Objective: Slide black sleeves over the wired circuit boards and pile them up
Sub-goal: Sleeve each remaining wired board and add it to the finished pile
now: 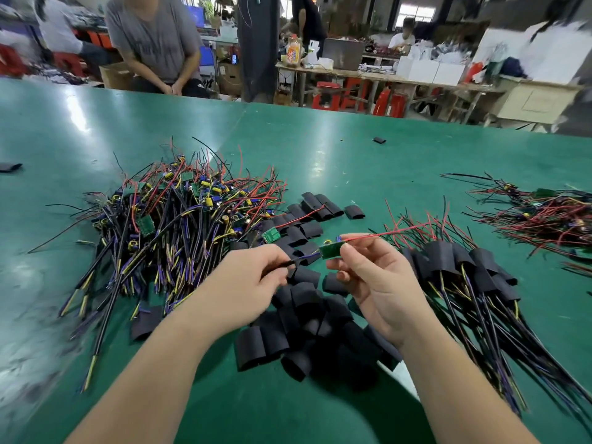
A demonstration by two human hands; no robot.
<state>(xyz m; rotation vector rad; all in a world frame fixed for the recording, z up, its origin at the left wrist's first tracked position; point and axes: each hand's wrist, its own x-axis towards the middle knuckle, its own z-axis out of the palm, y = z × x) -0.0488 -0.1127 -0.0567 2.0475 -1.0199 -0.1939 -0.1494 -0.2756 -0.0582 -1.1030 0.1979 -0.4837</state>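
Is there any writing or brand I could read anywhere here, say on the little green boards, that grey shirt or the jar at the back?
No text here can be read.
Small green circuit board held in the right hand: any marking is too small to read.
Grey T-shirt: faint print, blurred.
Orange-labelled jar at the back: label blurred.

Bare boards (pixel 179 216) left, sleeves (pixel 307 318) centre — sleeved pile (pixel 464 267) right

light: bright, overhead | glare: streaks on green table (pixel 320 161) | blur: edges smeared | distortion: wide-angle bowing
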